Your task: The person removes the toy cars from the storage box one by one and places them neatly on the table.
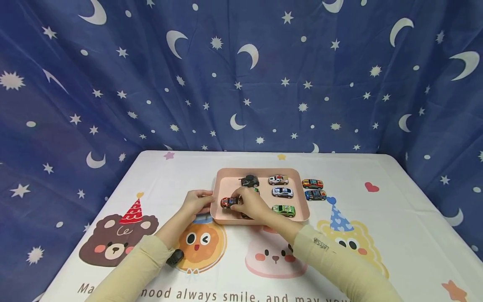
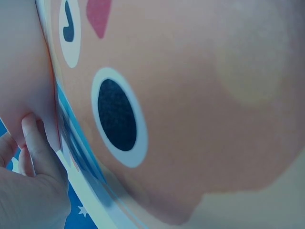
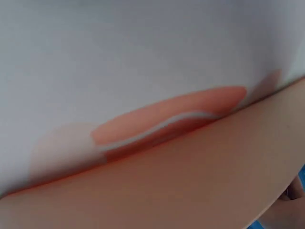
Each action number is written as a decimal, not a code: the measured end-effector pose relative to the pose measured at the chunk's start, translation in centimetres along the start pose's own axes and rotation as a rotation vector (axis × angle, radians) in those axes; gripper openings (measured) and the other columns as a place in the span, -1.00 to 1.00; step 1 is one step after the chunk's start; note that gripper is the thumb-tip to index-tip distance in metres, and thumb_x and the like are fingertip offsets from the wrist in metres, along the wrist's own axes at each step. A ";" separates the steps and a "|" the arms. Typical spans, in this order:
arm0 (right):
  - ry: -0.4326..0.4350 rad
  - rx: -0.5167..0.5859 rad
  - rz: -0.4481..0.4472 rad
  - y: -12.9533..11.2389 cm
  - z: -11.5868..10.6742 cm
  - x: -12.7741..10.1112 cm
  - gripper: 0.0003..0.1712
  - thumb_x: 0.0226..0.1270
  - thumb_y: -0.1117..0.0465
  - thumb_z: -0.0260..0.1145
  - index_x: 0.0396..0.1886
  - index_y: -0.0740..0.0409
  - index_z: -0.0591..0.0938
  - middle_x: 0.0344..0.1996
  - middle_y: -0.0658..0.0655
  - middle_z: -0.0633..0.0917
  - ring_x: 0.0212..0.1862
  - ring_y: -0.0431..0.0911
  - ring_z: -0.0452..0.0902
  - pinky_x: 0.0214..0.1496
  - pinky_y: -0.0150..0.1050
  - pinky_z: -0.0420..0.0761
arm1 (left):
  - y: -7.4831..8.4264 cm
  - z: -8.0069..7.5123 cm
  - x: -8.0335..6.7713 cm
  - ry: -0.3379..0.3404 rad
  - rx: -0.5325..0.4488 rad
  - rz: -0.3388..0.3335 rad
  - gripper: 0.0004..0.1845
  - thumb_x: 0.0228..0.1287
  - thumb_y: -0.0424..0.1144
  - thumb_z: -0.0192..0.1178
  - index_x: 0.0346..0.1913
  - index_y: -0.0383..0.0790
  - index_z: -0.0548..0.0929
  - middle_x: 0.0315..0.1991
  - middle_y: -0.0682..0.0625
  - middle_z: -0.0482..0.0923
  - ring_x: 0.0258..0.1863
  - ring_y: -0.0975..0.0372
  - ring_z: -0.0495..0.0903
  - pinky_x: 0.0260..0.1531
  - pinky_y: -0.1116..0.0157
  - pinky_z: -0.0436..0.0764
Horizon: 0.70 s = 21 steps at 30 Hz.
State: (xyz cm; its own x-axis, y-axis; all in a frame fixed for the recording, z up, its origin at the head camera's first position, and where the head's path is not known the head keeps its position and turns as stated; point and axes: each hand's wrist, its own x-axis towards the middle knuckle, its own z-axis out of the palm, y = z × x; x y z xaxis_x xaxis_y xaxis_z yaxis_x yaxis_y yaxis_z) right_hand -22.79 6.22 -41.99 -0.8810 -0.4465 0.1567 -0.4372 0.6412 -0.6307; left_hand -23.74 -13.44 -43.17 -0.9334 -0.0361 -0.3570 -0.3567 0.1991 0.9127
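My right hand (image 1: 252, 204) reaches into a pink tray (image 1: 260, 172) and pinches a red and dark blue toy car (image 1: 228, 202) near the left wall. Outside the tray, my left hand (image 1: 196, 202) rests its fingers against that wall; the left wrist view shows a fingertip (image 2: 29, 121) on its outer side. A black toy vehicle (image 1: 250, 181) sits at the back. To the right stand a white toy car with red marks (image 1: 278, 180), a white and blue one (image 1: 282, 192) and a green one (image 1: 284, 210). My right hand partly hides two more cars.
Beyond the tray's right wall, an orange-red toy car (image 1: 312, 183) and a blue toy car (image 1: 315, 195) stand on the printed white tablecloth (image 1: 407, 235). A blue curtain (image 1: 264, 109) with moons and stars hangs behind the table. A small black object (image 1: 175, 257) shows beside the left sleeve.
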 end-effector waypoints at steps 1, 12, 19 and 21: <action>0.001 0.006 0.003 0.0 -0.2 0.0 -0.77 0.05 0.32 0.43 -0.26 0.31 0.67 -0.29 0.16 0.66 -0.34 -0.15 0.47 -0.33 -0.42 0.51 | 0.0 0.0 0.0 0.003 -0.001 0.000 -0.60 0.20 -0.41 0.19 0.11 -0.45 0.52 -0.53 0.11 0.57 -0.58 0.42 0.56 -0.62 0.54 0.62; -0.017 0.025 -0.007 0.5 -2.5 -0.7 -0.70 0.08 0.24 0.44 -0.18 0.24 0.65 -0.25 0.12 0.69 -0.22 -0.09 0.57 -0.14 -0.26 0.63 | 0.0 0.0 0.0 0.010 0.005 -0.001 -0.61 0.20 -0.40 0.19 0.10 -0.44 0.54 -0.53 0.11 0.57 -0.60 0.42 0.55 -0.62 0.53 0.62; -0.031 0.038 0.012 0.7 -3.9 -1.6 -0.67 0.11 0.23 0.42 -0.11 0.24 0.65 -0.21 0.13 0.68 -0.15 -0.06 0.57 -0.07 -0.18 0.64 | 0.1 0.0 -0.1 0.006 0.002 -0.003 -0.61 0.20 -0.40 0.20 0.10 -0.44 0.53 -0.49 0.10 0.56 -0.58 0.41 0.55 -0.60 0.52 0.64; -0.031 0.041 0.011 0.8 -4.5 -2.0 -0.66 0.12 0.24 0.41 -0.09 0.25 0.64 -0.20 0.14 0.67 -0.14 -0.05 0.56 -0.05 -0.17 0.63 | 0.1 0.0 -0.1 0.004 -0.001 -0.003 -0.61 0.20 -0.40 0.20 0.10 -0.44 0.53 -0.49 0.10 0.57 -0.57 0.41 0.56 -0.60 0.52 0.64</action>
State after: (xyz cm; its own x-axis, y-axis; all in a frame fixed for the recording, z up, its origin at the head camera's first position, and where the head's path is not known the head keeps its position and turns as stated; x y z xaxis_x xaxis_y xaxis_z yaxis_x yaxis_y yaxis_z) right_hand -22.20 10.42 -39.41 -0.8795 -0.4589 0.1259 -0.4188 0.6208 -0.6627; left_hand -23.68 -13.43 -43.07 -0.9325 -0.0411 -0.3589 -0.3597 0.1985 0.9117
